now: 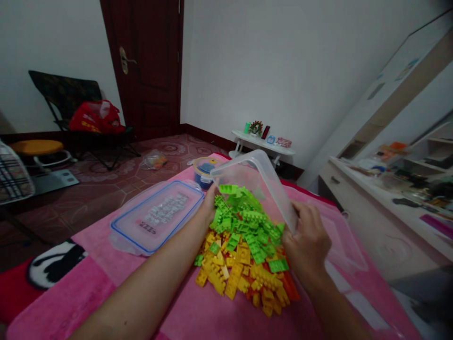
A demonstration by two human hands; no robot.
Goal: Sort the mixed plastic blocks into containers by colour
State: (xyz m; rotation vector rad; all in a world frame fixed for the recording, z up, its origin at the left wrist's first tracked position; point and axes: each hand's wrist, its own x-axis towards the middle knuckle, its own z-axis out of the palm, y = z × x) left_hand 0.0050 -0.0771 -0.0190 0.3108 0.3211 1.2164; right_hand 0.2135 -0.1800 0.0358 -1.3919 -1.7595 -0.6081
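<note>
A clear plastic container [264, 177] is tipped over above a heap of toy bricks on a pink blanket [88, 293]. My left hand [208, 204] grips its far left edge and my right hand [306, 241] grips its near right rim. Green bricks [244, 222] spill from its mouth onto yellow bricks [235, 271] and a few orange ones [290, 288]. The fingers of both hands are closed on the container; the left fingers are partly hidden behind it.
The container's clear lid with a blue seal [157, 215] lies to the left on the blanket. A small round tub with a yellow rim [203, 167] stands behind. A folding chair with a red bag [94, 118], a brown door [148, 66], a white low table [262, 141] and a desk [385, 198] surround.
</note>
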